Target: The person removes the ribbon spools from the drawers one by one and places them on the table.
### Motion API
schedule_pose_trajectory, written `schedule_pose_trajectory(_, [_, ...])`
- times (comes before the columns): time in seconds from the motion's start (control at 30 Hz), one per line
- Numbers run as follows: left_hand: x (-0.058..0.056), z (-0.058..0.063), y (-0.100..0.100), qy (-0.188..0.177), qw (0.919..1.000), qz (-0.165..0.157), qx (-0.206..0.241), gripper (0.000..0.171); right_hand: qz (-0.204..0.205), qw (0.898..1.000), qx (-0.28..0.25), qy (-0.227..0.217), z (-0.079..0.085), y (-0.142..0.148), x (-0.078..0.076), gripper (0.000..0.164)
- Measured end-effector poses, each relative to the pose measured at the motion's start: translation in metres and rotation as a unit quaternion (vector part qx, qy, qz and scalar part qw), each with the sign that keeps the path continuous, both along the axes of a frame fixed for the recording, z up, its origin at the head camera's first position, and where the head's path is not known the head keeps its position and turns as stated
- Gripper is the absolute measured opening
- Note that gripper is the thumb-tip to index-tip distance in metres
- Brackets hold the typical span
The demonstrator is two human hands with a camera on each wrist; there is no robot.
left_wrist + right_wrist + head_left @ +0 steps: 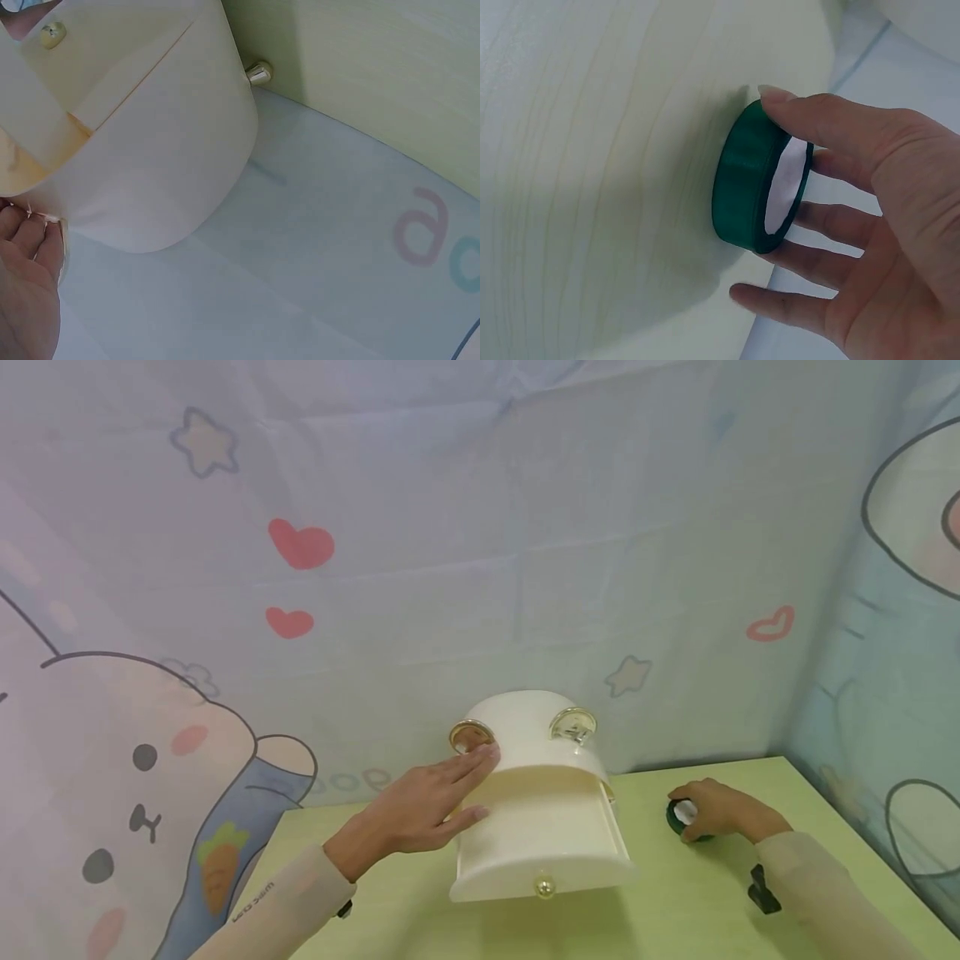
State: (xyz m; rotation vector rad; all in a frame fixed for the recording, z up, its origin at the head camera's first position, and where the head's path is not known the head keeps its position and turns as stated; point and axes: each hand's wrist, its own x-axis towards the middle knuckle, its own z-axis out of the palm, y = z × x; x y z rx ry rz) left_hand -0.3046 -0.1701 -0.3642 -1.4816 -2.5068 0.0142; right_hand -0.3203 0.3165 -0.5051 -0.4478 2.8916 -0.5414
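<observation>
A white storage box [525, 727] with rounded top and gold-rimmed ear shapes stands on the table, its drawer [540, 839] pulled out toward me. The part of the drawer floor I can see is bare. My left hand [423, 806] lies with outstretched fingers on the box's left side, fingertips by the left ear [471, 735]. In the left wrist view those fingers [30, 247] touch the box near its top. To the right of the box, my right hand [723, 814] pinches a roll of green ribbon [739, 180] between thumb and fingers, at the tabletop.
A gold ball knob [545, 887] sits on the drawer front, which juts toward me. The pale green table [645, 902] ends at a printed cloth backdrop [420, 568] behind and to the right. A small gold foot [259, 73] sticks out under the box.
</observation>
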Motion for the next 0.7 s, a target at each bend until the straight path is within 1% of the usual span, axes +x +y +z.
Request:
schedule_pose_trajectory(0.17, [0.0, 0.0, 0.001, -0.008, 1.0, -0.003, -0.004, 0.066, -0.006, 1.0, -0.007, -0.006, 0.004, 0.002, 0.005, 0.076])
schedule_pose_trajectory(0.3, [0.0, 0.0, 0.001, -0.009, 0.9999, -0.004, -0.004, 0.066, 0.0, 1.0, -0.008, 0.011, 0.006, 0.004, 0.005, 0.077])
schedule_pose_trajectory(0.53, [0.0, 0.001, 0.001, -0.002, 0.9999, -0.012, -0.001, 0.064, 0.021, 0.998, 0.0, 0.061, 0.009, 0.002, 0.002, 0.063])
schedule_pose_trajectory(0.7, [0.001, 0.001, 0.001, -0.004, 0.9999, -0.014, 0.002, 0.064, 0.033, 0.995, -0.004, 0.09, 0.016, -0.003, 0.005, 0.053])
